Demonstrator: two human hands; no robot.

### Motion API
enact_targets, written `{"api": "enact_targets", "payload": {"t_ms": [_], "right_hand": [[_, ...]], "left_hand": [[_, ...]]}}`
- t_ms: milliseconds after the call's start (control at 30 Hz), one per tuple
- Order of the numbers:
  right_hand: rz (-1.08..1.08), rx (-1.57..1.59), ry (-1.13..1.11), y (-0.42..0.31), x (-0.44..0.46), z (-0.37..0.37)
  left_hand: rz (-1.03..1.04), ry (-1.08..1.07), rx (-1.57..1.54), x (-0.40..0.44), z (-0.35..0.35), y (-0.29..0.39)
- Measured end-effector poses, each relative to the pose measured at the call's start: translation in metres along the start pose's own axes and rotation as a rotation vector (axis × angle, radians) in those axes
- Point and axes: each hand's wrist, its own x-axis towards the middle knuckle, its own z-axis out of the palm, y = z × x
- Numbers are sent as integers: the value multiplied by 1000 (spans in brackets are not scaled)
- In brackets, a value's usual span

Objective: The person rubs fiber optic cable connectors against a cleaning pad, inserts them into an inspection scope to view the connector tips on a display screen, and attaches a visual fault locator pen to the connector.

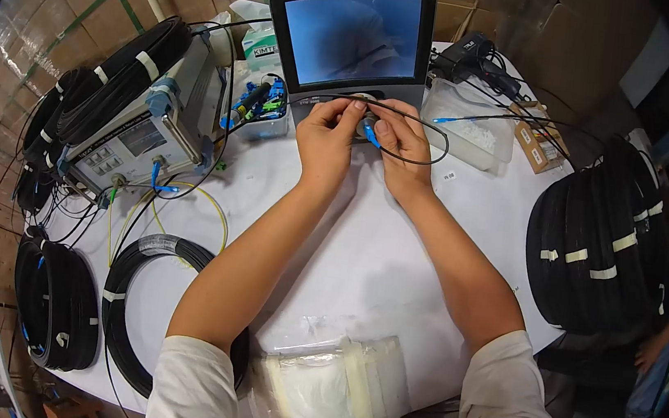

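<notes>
Both hands meet in front of a grey inspection monitor (352, 42) with a blue-lit screen. My right hand (403, 149) is closed, its thumb and fingers around a blue fiber-optic connector (371, 132). The connector sits at a round grey fitting on the monitor's lower front; whether it is plugged in I cannot tell. My left hand (326, 140) is closed too, with thumb and fingertips pressed together beside that fitting; what they pinch is hidden. A thin black cable (446, 143) crosses above the fingertips and loops round to the right of my right hand.
At left stands a test instrument (140, 141) with cable coils on top. More black coils (55, 305) lie front left, and a large stack (594, 247) stands right. Plastic tubs (467, 129) flank the monitor. A clear-wrapped packet (331, 386) lies nearest me. Another person's hand (650, 354) shows far right.
</notes>
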Motion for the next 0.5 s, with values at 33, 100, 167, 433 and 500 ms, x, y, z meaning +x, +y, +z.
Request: {"api": "enact_targets", "payload": {"t_ms": [33, 100, 167, 433, 500], "right_hand": [[1, 9, 3, 0, 0, 0], [4, 29, 7, -1, -1, 1], [-7, 21, 6, 0, -1, 2], [-21, -38, -5, 1, 0, -1], [-58, -90, 11, 5, -1, -1]], "left_hand": [[-1, -2, 7, 0, 0, 0], [-2, -5, 21, 0, -1, -1], [1, -12, 23, 0, -1, -1], [27, -25, 109, 1, -5, -6], [39, -16, 106, -2, -4, -1]]}}
